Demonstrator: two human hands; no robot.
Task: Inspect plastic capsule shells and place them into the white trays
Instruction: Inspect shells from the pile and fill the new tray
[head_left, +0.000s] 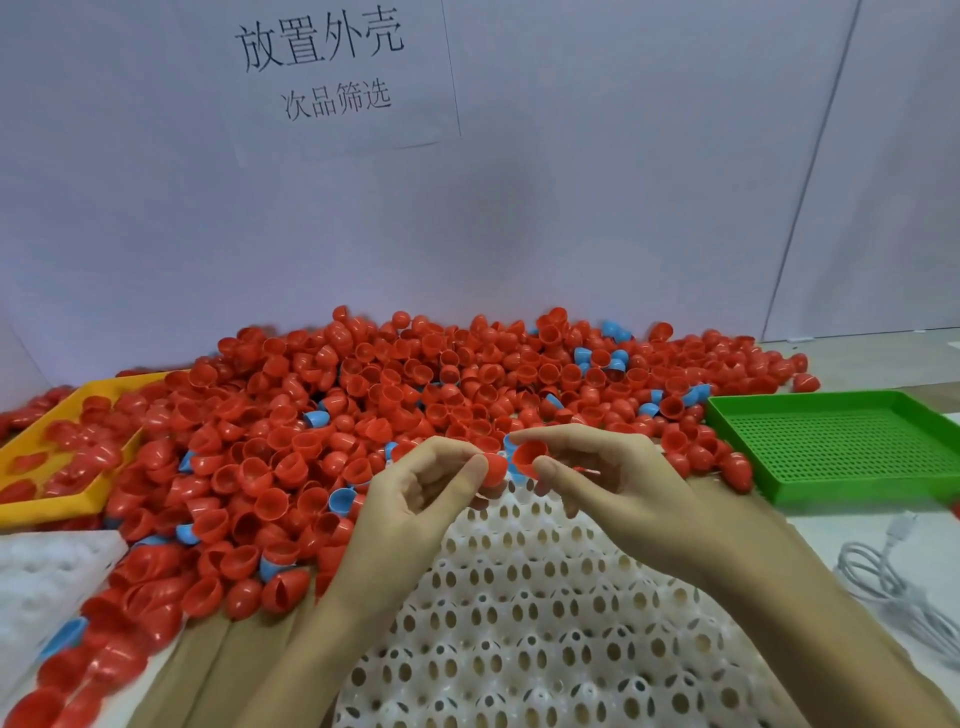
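A big heap of red capsule shells (415, 405), with a few blue ones mixed in, covers the table ahead of me. My left hand (415, 499) pinches a red shell (494, 470) between thumb and forefinger. My right hand (613, 483) pinches another red shell (527, 456), its hollow side facing me. The two shells are held close together above the far edge of the white perforated tray (545, 623) lying in front of me. None of that tray's visible sockets holds a shell.
A yellow tray (78, 501) with red shells sits at the left. An empty green mesh tray (841, 447) stands at the right, a white cable (893, 582) in front of it. A second white tray (47, 577) lies at the near left. A paper sign hangs on the back wall.
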